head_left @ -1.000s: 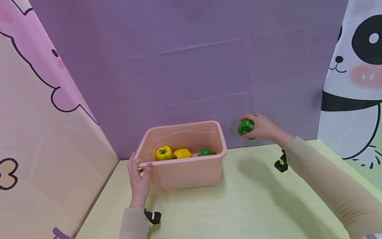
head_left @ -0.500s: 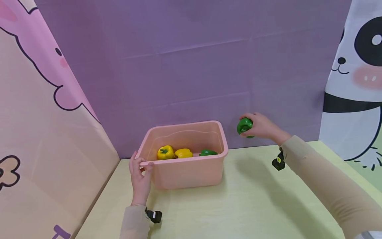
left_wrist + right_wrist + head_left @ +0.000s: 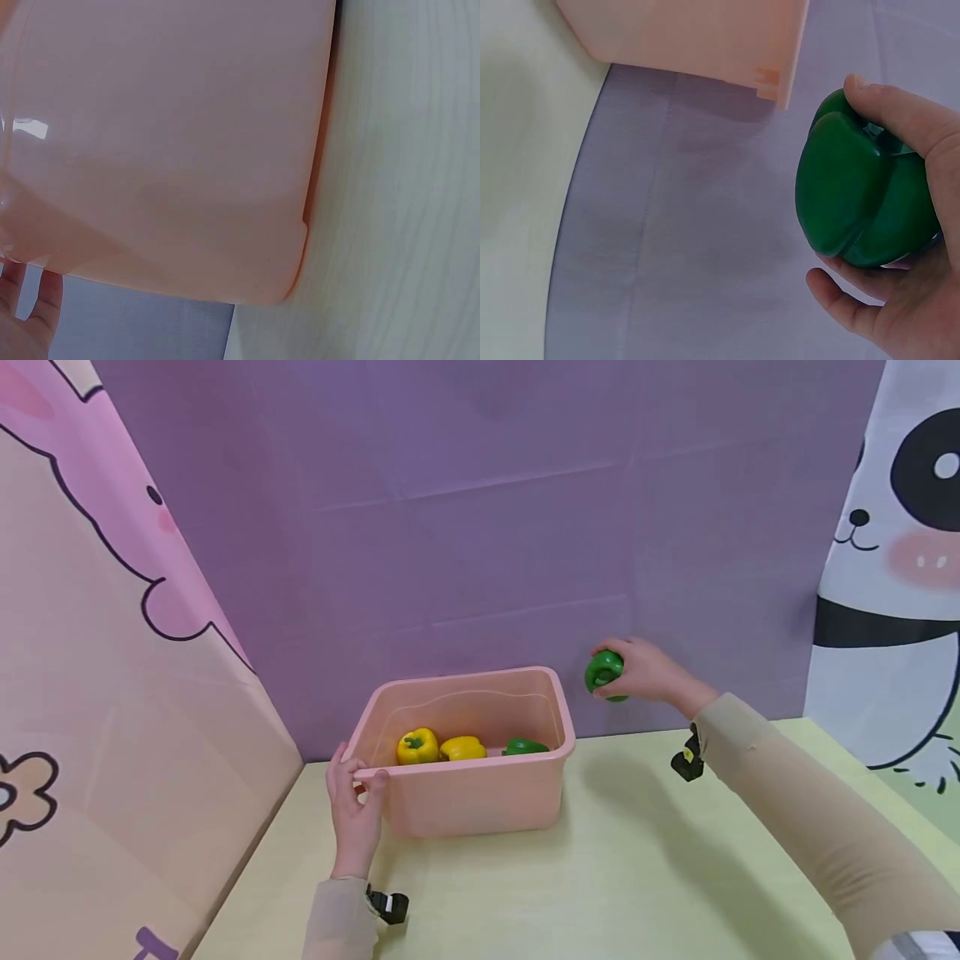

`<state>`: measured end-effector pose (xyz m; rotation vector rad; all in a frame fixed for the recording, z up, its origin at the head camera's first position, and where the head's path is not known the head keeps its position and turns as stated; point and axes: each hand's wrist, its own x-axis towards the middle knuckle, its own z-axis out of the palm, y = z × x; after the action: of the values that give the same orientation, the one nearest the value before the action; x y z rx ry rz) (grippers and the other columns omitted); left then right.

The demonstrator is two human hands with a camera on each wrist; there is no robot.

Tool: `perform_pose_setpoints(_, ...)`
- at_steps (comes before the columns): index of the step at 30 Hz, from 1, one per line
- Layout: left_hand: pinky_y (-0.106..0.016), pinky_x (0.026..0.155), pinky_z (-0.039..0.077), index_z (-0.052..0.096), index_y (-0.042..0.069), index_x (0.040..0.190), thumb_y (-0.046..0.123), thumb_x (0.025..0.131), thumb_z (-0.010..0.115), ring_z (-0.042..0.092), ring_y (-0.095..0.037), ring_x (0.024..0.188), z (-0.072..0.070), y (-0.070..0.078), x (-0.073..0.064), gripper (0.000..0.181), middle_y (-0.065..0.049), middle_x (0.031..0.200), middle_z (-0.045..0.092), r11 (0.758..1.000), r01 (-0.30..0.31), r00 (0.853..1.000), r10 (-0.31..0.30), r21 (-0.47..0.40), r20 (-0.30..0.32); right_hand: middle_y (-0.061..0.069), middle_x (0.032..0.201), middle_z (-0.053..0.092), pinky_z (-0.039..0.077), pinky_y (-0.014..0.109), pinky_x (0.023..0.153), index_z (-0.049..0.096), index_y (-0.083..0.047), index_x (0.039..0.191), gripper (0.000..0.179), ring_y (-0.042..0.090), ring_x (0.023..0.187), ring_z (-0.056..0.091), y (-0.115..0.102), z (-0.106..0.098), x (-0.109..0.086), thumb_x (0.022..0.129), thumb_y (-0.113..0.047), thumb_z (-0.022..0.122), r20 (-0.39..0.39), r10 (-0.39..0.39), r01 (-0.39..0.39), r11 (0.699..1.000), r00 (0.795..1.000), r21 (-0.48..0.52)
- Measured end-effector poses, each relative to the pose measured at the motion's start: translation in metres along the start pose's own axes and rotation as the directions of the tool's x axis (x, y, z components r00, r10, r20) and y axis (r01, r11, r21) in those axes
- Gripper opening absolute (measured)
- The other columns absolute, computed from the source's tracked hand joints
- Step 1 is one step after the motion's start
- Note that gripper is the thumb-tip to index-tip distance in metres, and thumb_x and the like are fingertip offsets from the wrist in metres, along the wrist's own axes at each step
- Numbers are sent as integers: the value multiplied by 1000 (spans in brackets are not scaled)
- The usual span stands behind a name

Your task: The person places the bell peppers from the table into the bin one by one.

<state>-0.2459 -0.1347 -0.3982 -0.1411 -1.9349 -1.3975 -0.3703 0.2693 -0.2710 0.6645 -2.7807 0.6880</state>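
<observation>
A pink plastic bin (image 3: 472, 797) stands on the table near the back cloth. Inside it lie two yellow bell peppers, one upright (image 3: 417, 747) at the left and one on its side (image 3: 462, 747), plus a green bell pepper (image 3: 526, 747) at the right, partly hidden by the front rim. My left hand (image 3: 354, 814) grips the bin's front left corner at the rim. Off to the bin's right, in the air above rim height, my right hand (image 3: 647, 672) holds another green bell pepper (image 3: 866, 187) between thumb and fingers.
A pale wood-look table (image 3: 480, 902) carries the bin. Behind it hangs a purple cloth (image 3: 480, 527). Printed cartoon panels flank both sides, with a panda (image 3: 892, 677) at the right. Black wrist cameras sit on both sleeves.
My right hand has shifted a little left and up with the green bell pepper, nearer the bin. The left hand stays at the bin's corner.
</observation>
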Motion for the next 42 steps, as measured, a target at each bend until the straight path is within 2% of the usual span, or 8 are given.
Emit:
perform_pose_setpoints(3, -52, 92, 35, 43, 1, 104, 11, 95, 60, 29, -39, 136, 0, -13, 3, 22, -19, 154, 21, 1000, -18, 1000, 18, -13, -3, 19, 116, 54, 46, 49, 81, 55, -9, 128, 63, 33, 102, 49, -6, -1, 5, 74, -27, 82, 0, -15, 15, 1000, 1000, -1)
perform_pose_setpoints(8, -46, 91, 36, 44, 6, 106, 15, 95, 62, 28, -34, 138, 1, -39, 7, 23, -10, 156, 20, 1000, -2, 1000, 2, -2, -8, 18, 115, 52, 47, 48, 78, 55, -11, 128, 63, 32, 100, 49, -17, -2, 13, 74, -29, 82, 6, -27, 27, 1000, 1000, 3)
perform_pose_setpoints(12, -43, 91, 36, 44, 8, 107, 21, 95, 62, 29, -33, 138, 3, -43, 5, 25, -5, 157, 20, 1000, 6, 1000, -6, 7, -3, 18, 113, 52, 47, 46, 77, 55, -12, 128, 63, 32, 100, 49, -22, -1, 17, 74, -28, 82, 22, -38, 38, 999, 999, 2)
perform_pose_setpoints(19, -41, 92, 36, 45, 6, 108, 19, 95, 62, 28, -32, 138, 5, -34, 5, 25, -6, 157, 20, 1000, 15, 1000, -15, -12, 17, 16, 113, 53, 47, 45, 76, 55, -12, 130, 64, 31, 100, 48, -38, -4, 24, 75, -29, 82, 17, -47, 47, 999, 999, 9)
perform_pose_setpoints(27, -43, 92, 35, 42, 0, 106, 15, 97, 58, 29, -39, 136, 5, 7, 3, 24, -19, 154, 20, 1000, 14, 1000, -13, -5, 15, 12, 112, 56, 46, 45, 78, 57, -13, 126, 61, 29, 103, 48, -59, -2, 41, 73, -29, 83, 13, -112, 112, 994, 994, -6)
perform_pose_setpoints(35, -47, 93, 36, 42, 1, 105, 12, 97, 58, 27, -39, 138, 7, 8, 2, 21, -20, 154, 20, 1000, 31, 999, -31, -5, 10, 13, 113, 55, 48, 43, 78, 57, -15, 125, 60, 29, 102, 48, -73, 8, 55, 73, -31, 82, 59, -130, 132, 991, 990, -28)
perform_pose_setpoints(42, -44, 93, 37, 43, -1, 107, 14, 97, 58, 28, -39, 137, 4, 8, 0, 24, -20, 155, 19, 999, 33, 999, -33, -2, 5, 11, 113, 54, 49, 40, 76, 57, -18, 125, 58, 28, 99, 49, -88, 17, 67, 74, -32, 81, 110, -147, 152, 988, 983, -38)
